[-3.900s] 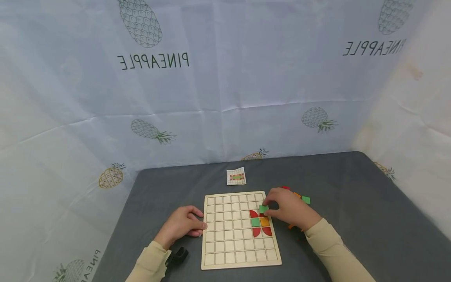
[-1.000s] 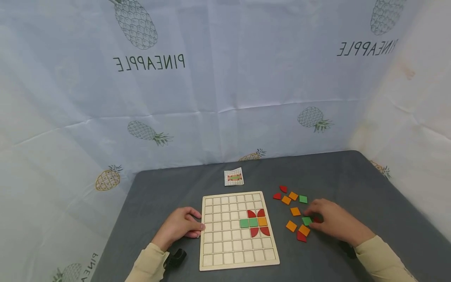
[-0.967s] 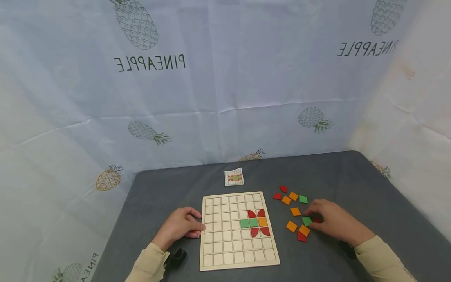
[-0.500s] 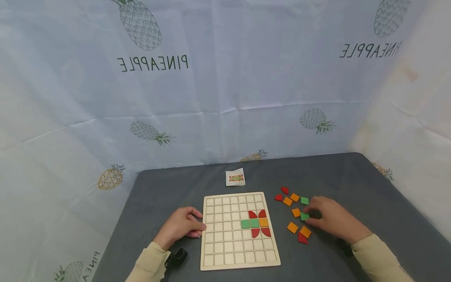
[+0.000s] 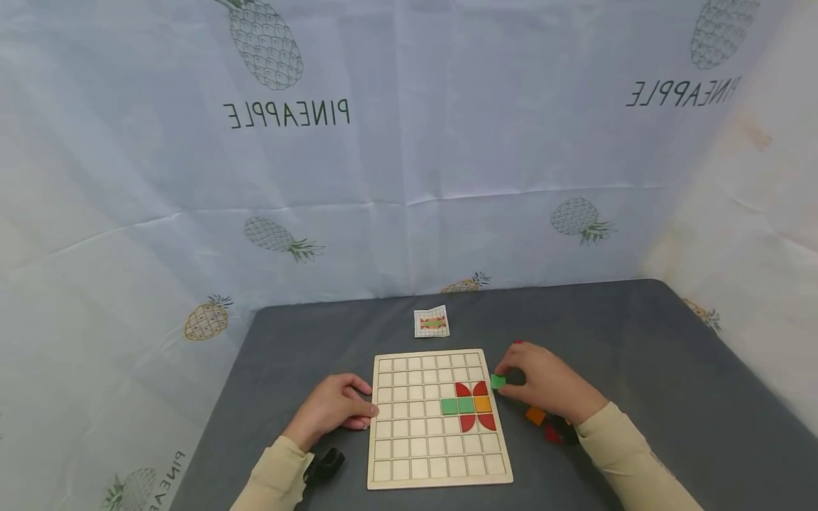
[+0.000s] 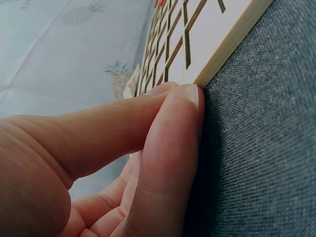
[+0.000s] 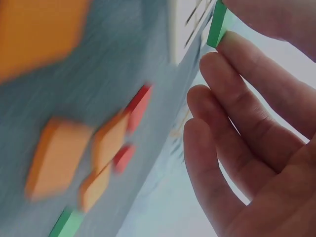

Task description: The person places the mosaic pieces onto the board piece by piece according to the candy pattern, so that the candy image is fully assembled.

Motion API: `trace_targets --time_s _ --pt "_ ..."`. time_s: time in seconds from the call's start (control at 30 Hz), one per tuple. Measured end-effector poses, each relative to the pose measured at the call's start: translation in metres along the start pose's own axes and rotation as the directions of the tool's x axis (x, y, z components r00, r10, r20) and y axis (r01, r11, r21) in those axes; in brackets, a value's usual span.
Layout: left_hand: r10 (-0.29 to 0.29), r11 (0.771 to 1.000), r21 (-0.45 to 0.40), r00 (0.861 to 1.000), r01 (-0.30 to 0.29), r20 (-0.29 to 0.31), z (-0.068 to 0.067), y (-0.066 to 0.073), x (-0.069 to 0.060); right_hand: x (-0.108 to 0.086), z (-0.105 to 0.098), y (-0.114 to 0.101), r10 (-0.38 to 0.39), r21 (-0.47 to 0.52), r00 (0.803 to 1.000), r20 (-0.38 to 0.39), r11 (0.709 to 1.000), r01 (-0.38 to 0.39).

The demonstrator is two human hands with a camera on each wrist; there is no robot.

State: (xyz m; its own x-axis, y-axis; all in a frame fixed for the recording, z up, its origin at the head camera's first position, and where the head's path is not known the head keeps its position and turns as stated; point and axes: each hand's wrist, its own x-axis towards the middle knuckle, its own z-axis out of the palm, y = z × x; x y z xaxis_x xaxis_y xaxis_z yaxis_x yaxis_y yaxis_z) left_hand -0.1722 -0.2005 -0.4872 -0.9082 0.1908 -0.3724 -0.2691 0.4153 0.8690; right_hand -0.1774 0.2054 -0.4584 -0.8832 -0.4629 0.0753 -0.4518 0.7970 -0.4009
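A pale wooden grid board (image 5: 409, 448) lies on the dark table. My left hand (image 5: 332, 404) pinches its left edge between thumb and forefinger, as the left wrist view shows up close. On the board's right side, two green square tiles (image 5: 450, 407) and an orange square tile (image 5: 482, 404) form a row. Red quarter-round tiles (image 5: 469, 424) sit above and below that row's right end. Just off the right edge, my right hand (image 5: 543, 380) holds another green square tile (image 5: 498, 382) between thumb and forefinger. Its other fingers are loosely bent in the right wrist view.
A small pattern card (image 5: 432, 323) lies behind the board. Loose tiles, such as an orange tile (image 7: 57, 158) and a red tile (image 7: 139, 106), lie on the table (image 5: 613, 333) right of the board, partly hidden by my right arm in the head view.
Earlier, my right hand set a green tile on the board, then reached right to the loose pile. It now brings another green tile leftward to the board's edge. My left hand stays put.
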Motion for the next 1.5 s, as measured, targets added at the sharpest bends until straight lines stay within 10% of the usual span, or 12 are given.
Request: trace_targets --time_s 0.77,1.5 --pt "0.005 1.0 -0.018 1.0 -0.004 0.012 -0.002 -0.003 0.0 0.043 0.045 -0.073 -0.158 0.072 0.986 0.056 0.985 0.154" --pt "0.008 1.0 -0.021 1.0 -0.008 0.018 0.0 0.001 0.0 0.047 0.056 -0.078 -0.202 -0.026 0.977 0.065 0.979 0.204"
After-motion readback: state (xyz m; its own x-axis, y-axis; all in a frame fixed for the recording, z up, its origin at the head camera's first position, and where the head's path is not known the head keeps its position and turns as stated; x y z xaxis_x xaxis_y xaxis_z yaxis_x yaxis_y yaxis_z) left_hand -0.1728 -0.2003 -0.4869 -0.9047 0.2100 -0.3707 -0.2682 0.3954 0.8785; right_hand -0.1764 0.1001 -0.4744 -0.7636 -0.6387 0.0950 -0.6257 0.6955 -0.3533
